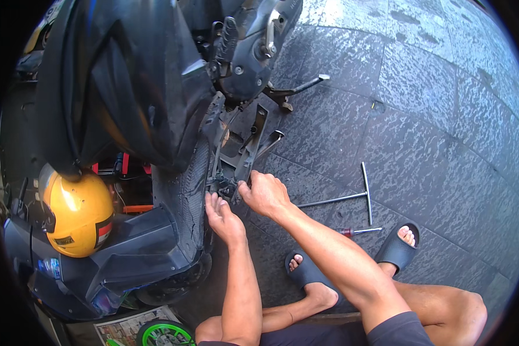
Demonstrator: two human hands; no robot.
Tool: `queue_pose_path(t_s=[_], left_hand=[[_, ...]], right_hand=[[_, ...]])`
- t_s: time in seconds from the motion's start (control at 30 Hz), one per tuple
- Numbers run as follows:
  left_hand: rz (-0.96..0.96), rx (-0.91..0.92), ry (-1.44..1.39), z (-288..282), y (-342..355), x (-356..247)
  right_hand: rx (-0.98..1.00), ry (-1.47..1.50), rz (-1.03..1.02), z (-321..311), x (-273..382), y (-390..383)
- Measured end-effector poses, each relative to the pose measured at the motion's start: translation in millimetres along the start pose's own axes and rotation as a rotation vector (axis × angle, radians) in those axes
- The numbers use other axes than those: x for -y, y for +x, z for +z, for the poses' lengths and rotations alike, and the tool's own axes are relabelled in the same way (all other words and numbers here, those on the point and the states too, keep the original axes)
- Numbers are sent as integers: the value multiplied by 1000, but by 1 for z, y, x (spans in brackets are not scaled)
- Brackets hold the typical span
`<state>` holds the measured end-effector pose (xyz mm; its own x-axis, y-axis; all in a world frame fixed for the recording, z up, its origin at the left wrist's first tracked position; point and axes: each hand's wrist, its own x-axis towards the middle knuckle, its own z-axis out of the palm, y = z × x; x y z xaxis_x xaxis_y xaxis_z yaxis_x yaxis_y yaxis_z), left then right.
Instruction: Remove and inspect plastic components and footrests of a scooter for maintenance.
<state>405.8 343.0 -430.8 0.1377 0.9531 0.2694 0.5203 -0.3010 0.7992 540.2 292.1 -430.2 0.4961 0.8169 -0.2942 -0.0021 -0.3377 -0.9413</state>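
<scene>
- The tiled floor point(421, 144) fills my view from 12 o'clock round to 4; its surface is dark and mottled.
- The dark scooter point(135, 86) runs from 12 o'clock through 9 to 7. I judge it heavy and best left standing where it is.
- The yellow helmet point(81, 213) sits on the scooter between 8 and 9 o'clock, smooth and probably slippery.
- The newspaper point(112, 333) lies at 7 o'clock, partly under a green-rimmed wheel point(164, 336).
- The T-handle wrench point(343, 198) lies on the floor between 3 and 4 o'clock.
- The dark strip point(249, 151) is what I watch most, just off centre toward 11 o'clock, beside the footboard's edge. I expect it to be stiff and fairly light; I would hold it by the lower end and go gently near any tabs.
- The right hand point(263, 193), just below centre at 6, has its fingers curled together at that lower end; I cannot tell whether they clamp it.
- The left hand point(225, 220), at 7, is half-open with fingers slightly apart, tips by the footboard's edge.
- The red-handled screwdriver point(354, 232) lies at 4 o'clock.
- Markings: I see a dark label and a red patch on the helmet, and newsprint too small to read.
</scene>
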Motion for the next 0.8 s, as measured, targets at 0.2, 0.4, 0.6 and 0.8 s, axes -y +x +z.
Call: queue_pose_path(t_s=[0.2, 0.4, 0.6, 0.8], left_hand=[[-145, 42, -95, 15, 3, -15], [-231, -119, -206, 39, 3, -26], [-271, -209, -168, 45, 8, -22], [-251, -211, 46, 34, 15, -2]], right_hand=[[85, -47, -172, -17, -9, 15], [96, 72, -218, -17, -19, 20], [102, 181, -254, -4, -38, 19], [174, 236, -280, -5, -45, 27]])
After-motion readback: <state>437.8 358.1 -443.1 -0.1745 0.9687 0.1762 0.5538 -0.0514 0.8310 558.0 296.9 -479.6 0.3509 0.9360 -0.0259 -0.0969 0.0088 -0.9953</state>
